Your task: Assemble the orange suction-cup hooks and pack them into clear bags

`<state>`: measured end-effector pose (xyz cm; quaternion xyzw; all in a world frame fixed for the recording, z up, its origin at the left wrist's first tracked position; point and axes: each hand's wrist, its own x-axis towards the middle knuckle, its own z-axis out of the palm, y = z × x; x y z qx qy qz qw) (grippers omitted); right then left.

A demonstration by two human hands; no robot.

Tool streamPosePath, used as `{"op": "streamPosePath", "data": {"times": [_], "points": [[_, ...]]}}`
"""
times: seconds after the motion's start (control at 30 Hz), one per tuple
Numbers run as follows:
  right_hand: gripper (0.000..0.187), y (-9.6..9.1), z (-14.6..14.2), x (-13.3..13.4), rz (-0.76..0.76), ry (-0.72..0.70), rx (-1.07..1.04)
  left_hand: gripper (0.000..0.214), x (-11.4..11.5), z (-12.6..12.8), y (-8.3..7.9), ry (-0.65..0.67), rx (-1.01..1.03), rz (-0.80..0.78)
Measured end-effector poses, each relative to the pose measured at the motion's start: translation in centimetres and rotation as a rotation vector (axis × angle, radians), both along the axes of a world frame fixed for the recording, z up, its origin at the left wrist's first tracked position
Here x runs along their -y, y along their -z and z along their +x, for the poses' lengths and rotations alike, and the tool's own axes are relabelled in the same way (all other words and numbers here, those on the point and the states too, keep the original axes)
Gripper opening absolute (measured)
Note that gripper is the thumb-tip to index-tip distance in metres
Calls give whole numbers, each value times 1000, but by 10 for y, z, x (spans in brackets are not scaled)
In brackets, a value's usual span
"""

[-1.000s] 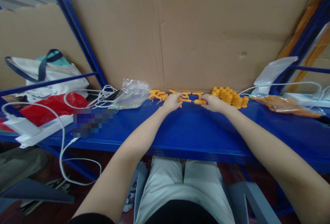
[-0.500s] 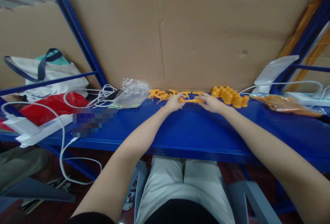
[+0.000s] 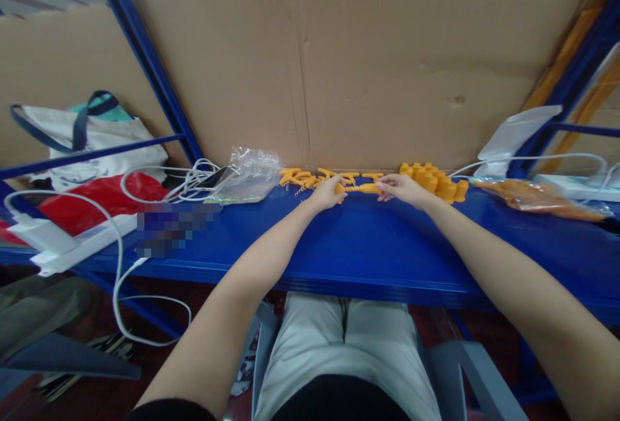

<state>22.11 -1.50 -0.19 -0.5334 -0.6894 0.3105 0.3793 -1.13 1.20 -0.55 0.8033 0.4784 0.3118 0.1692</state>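
An orange corkscrew-like piece (image 3: 369, 188) lies level between my two hands, with a thin ridged stretch on the left and a wider part on the right. Closed around its left end is my left hand (image 3: 330, 194), which hides most of the handle. My right hand (image 3: 398, 190) pinches the right tip with thumb and fingers. Just behind, along the cardboard, lie several orange corkscrews (image 3: 303, 179) with T-shaped handles, some showing metal spirals. To the right of my right hand stands a cluster of orange knobbed pieces (image 3: 431, 179).
The blue table (image 3: 368, 246) backs onto a cardboard panel (image 3: 368, 72). At left are a clear plastic bag (image 3: 252, 179), white cables (image 3: 191, 179), a power strip (image 3: 87, 243) and a red bag (image 3: 101, 205). A bag of orange parts (image 3: 537, 198) lies at right.
My right hand has slid slightly to the right along the orange piece, uncovering more of its wider part. My left hand stays in the same place.
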Motion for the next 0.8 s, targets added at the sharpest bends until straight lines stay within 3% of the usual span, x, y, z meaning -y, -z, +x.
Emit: {"op": "streamPosePath", "data": {"times": [0.2, 0.3, 0.4, 0.53, 0.67, 0.8], "points": [[25, -3, -7, 6, -95, 25, -9, 20, 3, 0, -2, 1, -38, -4], [21, -5, 0, 8, -131, -29, 9, 19, 3, -1, -1, 1, -12, -6], [34, -7, 7, 9, -144, -97, -39, 20, 0, -2, 0, 11, 9, -2], [12, -5, 4, 8, -171, -78, -149, 21, -4, -3, 4, 49, 45, 19], [41, -3, -4, 7, -230, -41, -185, 21, -7, -4, 6, 73, 54, 34], [49, -3, -8, 6, -279, 20, -177, 22, -6, -4, 5, 59, 50, 2]]}}
